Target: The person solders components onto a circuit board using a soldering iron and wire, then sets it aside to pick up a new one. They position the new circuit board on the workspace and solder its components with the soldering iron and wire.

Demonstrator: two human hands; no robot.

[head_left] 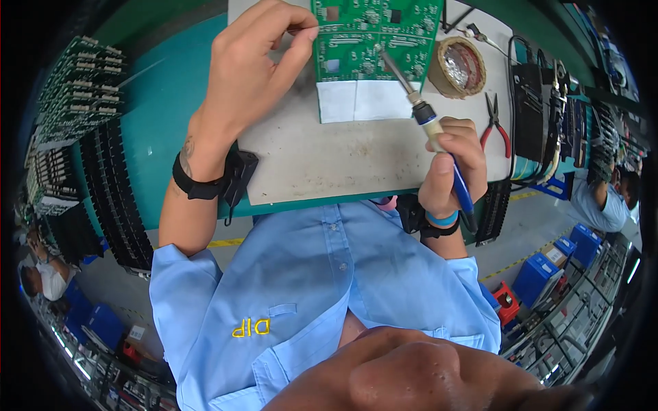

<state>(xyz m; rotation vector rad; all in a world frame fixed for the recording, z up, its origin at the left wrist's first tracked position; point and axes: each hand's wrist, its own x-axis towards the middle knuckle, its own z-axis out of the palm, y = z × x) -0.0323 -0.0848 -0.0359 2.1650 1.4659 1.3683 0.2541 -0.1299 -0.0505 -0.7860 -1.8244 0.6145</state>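
Observation:
My left hand (250, 72) is at the left edge of a green circuit board (356, 58). Its thumb and forefinger pinch a thin strand of solder wire (297, 29), which reaches toward the board. My right hand (456, 168) grips a soldering iron (426, 118) by its blue and cream handle. The iron slants up and left, and its tip is over the middle of the board; whether it touches cannot be made out. White covering (353, 101) lies along the board's near edge.
To the right stand a round tin (458, 67) with shiny scraps inside and red-handled pliers (495, 127). Beyond them are cables and a dark tool holder (529, 103). Stacked circuit boards (82, 89) and black slotted racks (113, 185) stand at left. Other people work farther off.

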